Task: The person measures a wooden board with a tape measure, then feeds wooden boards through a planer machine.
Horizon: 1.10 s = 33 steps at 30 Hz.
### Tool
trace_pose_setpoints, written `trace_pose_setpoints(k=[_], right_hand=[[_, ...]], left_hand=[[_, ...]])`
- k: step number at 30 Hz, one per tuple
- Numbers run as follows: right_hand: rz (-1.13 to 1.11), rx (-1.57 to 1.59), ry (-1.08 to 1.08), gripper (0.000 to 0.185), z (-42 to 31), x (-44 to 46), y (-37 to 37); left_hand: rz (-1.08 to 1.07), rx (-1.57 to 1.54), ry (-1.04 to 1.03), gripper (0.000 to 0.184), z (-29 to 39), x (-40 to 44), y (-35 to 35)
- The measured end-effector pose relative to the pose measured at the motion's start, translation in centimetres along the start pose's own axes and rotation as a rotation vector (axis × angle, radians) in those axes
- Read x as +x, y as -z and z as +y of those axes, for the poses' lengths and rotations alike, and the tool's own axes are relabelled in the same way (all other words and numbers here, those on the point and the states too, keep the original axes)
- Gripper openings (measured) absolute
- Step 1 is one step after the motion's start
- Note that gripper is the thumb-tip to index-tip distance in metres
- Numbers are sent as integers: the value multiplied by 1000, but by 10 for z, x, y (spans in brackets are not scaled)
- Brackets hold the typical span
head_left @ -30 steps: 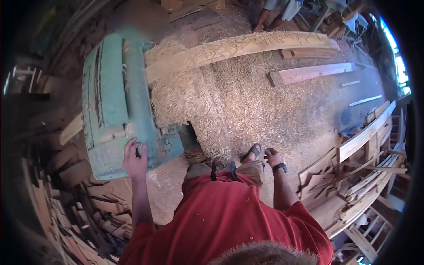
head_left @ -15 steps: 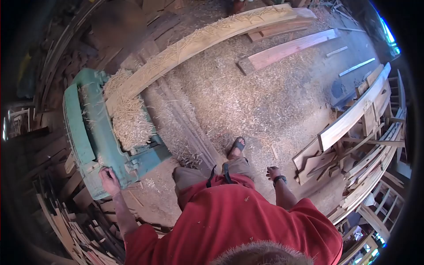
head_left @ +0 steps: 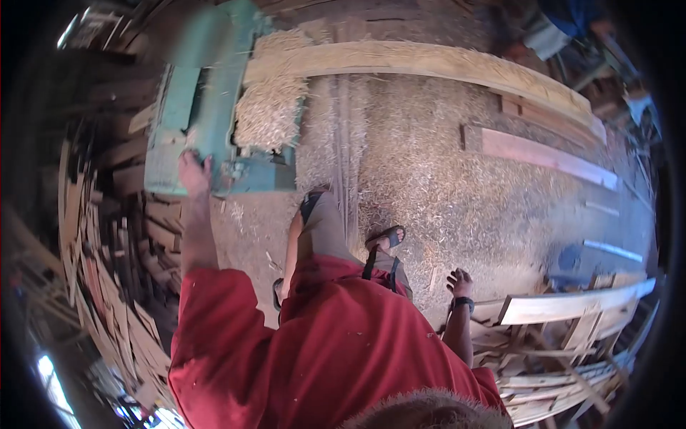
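My left hand (head_left: 194,171) rests on the near end of a large green woodworking machine (head_left: 163,170), with its thumb and fingers apart. A heap of wood shavings (head_left: 268,118) covers the machine's right side. From there a long, pale plank (head_left: 386,58) runs off to the right, strewn with shavings. My right hand (head_left: 459,282) hangs at my side above the floor, fingers loosely apart and holding nothing. A dark band circles that wrist.
Shavings cover much of the floor (head_left: 429,179). A pinkish beam (head_left: 543,156) lies at the right. Stacked boards (head_left: 572,307) stand near my right arm, and offcuts (head_left: 107,286) pile up at the left. A person's blue clothing (head_left: 572,16) shows at the upper right.
The view has swung round, so the machine appears higher and the long plank lies more level across the picture. My left hand stays on the machine; my feet have shifted in view.
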State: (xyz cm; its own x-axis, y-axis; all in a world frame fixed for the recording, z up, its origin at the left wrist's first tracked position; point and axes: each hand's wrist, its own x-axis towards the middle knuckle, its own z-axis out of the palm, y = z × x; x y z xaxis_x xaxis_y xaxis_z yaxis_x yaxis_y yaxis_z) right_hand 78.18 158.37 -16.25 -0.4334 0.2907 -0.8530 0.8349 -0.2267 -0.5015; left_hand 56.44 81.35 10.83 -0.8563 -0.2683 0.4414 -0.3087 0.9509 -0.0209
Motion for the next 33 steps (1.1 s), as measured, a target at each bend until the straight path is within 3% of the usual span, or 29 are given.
trace_pose_setpoints(k=[4, 8, 11, 14, 16, 22, 24, 27, 29, 33], right_hand=[[28, -70, -144, 37, 19, 9, 17], [-4, -155, -225, 39, 20, -5, 21], [-50, -184, -198, 38, 9, -16, 18], [-69, -163, -153, 38, -5, -21, 17], [-61, -152, -104, 38, -17, -18, 13], [-46, -64, -78, 37, -42, 18, 1], [-36, -28, -83, 37, -52, 22, -5], [-35, 37, -88, 37, -57, 29, -10], [-11, 22, -74, 37, -58, 30, -12], [63, 34, -132, 36, -75, 30, -17]], left_hand=[[-54, 20, 185, 37, 15, 6, 2], [-50, -55, 210, 32, 4, 4, -8], [-35, -125, 163, 28, 1, 2, -1], [-153, -261, 263, 29, 2, 5, -2], [-119, -141, 216, 32, -12, 6, -13], [5, -163, 265, 34, -6, 8, -27], [13, -151, 364, 37, 16, 8, -27], [128, -57, 334, 41, 83, 3, -45], [170, -112, 44, 44, 128, -4, -74], [-71, -689, 335, 49, 261, -14, -158]])
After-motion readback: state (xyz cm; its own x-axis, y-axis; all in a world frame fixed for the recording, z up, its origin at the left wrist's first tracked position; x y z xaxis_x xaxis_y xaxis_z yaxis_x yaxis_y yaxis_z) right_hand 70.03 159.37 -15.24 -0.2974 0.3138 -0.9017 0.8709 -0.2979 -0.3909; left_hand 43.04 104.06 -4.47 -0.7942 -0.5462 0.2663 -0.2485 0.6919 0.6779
